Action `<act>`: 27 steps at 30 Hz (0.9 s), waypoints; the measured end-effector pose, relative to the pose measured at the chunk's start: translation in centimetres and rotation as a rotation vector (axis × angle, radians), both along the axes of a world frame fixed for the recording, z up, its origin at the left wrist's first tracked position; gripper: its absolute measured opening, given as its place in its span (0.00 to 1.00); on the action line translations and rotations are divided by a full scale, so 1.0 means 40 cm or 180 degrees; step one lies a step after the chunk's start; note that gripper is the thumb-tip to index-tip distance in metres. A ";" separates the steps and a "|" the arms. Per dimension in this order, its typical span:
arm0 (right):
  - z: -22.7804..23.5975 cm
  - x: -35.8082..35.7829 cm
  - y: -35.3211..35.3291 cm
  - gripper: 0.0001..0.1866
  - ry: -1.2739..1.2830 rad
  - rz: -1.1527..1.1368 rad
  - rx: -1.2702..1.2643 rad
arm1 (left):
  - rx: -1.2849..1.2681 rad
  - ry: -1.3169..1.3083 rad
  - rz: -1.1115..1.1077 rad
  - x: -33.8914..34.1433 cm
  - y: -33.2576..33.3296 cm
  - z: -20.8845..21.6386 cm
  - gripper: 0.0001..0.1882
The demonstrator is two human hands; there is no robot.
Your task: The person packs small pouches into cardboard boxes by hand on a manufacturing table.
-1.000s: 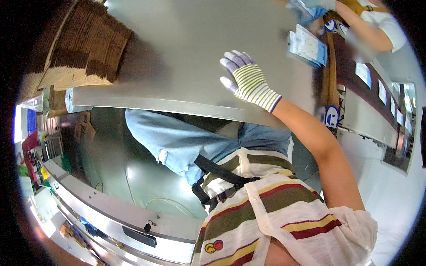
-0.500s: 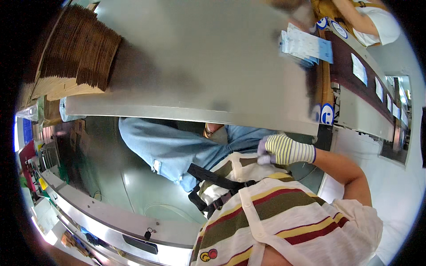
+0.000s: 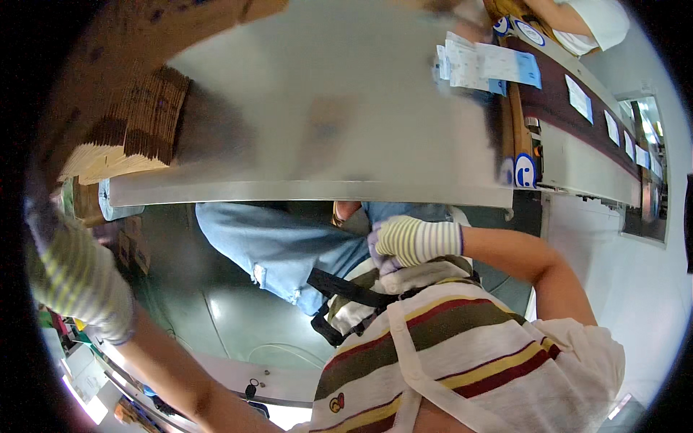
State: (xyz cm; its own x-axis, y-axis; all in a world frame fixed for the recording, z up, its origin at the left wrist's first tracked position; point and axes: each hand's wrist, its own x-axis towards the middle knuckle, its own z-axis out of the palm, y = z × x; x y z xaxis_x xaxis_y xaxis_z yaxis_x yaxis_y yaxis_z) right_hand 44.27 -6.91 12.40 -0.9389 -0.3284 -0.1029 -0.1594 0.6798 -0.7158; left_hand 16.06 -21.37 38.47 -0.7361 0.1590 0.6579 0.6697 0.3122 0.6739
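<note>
My left hand [image 3: 81,278], in a striped glove, is raised at the far left, its fingers at the lower edge of a brown cardboard sheet [image 3: 94,54]. That sheet is blurred and leans across the upper left, in front of a stack of flattened cardboard boxes [image 3: 153,108] on the grey table [image 3: 310,190]. The fingers look closed on the sheet, though its edge and my fingertips are dark. My right hand [image 3: 415,242], in a matching glove, rests curled against my striped shirt above my lap. Nothing shows in it.
Several white and blue packets [image 3: 473,63] lie overlapped at the table's right end, beside a dark conveyor belt [image 3: 552,108] bearing more packets. Another person's arm [image 3: 567,22] is beyond it. A pale ledge [image 3: 231,372] runs at the lower left.
My left hand has come into view at the left, with a cardboard sheet now swung up over the stack. My right hand has shifted left across my lap.
</note>
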 end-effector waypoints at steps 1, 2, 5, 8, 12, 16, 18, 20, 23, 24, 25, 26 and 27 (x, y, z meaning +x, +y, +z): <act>-0.007 -0.006 0.011 0.09 0.0003 -0.0448 0.0087 | 0.0086 -0.0144 -0.0290 -0.026 0.021 -0.074 0.17; -0.006 -0.030 0.021 0.10 0.0103 -0.0696 0.0118 | 0.0024 0.0036 -0.0549 -0.034 -0.008 -0.103 0.18; 0.067 -0.089 0.088 0.08 0.0071 -0.1518 -0.0034 | -0.0101 0.0047 -0.0942 -0.036 -0.065 -0.203 0.22; 0.151 -0.095 0.199 0.19 0.1944 -0.3202 0.0028 | 0.0804 -0.1128 -0.1676 -0.001 -0.123 -0.324 0.23; 0.165 -0.067 0.442 0.24 0.2933 -0.3875 -0.0248 | 0.1171 -0.1785 -0.1751 0.106 -0.090 -0.389 0.27; 0.332 -0.097 0.410 0.33 0.2938 -0.3491 -0.0561 | 0.1180 -0.1770 -0.2178 0.115 -0.106 -0.425 0.27; 0.280 -0.112 0.453 0.09 0.3119 -0.3516 -0.1728 | 0.1214 -0.1746 -0.1988 0.124 -0.061 -0.401 0.25; 0.254 -0.094 0.496 0.25 0.3388 -0.3788 -0.2207 | 0.0173 -0.1334 -0.1859 0.111 -0.065 -0.391 0.20; 0.337 -0.078 0.441 0.24 0.3417 -0.3901 -0.1872 | -0.0124 -0.1341 -0.2122 0.153 -0.007 -0.353 0.19; 0.314 -0.060 0.468 0.24 0.3308 -0.4144 -0.1168 | 0.0391 -0.1631 -0.2402 0.165 0.018 -0.342 0.18; 0.292 -0.049 0.494 0.23 0.3185 -0.4363 -0.0454 | 0.0335 -0.1729 -0.2410 0.168 0.029 -0.318 0.17; 0.279 -0.072 0.490 0.24 0.3113 -0.4343 -0.0627 | 0.0423 -0.1899 -0.2307 0.170 0.041 -0.313 0.16; 0.278 -0.095 0.461 0.24 0.3076 -0.4278 -0.0807 | 0.0544 -0.2024 -0.2188 0.169 0.041 -0.302 0.15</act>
State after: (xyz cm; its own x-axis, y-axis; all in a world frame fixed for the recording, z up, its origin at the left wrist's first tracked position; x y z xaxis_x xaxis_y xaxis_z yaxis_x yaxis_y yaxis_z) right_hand 40.47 11.54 23.50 -0.2297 0.7904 0.5678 -0.0172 0.5801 -0.8144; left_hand 22.83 -19.72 26.38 -0.7454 0.6290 0.2206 0.1620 -0.1501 0.9753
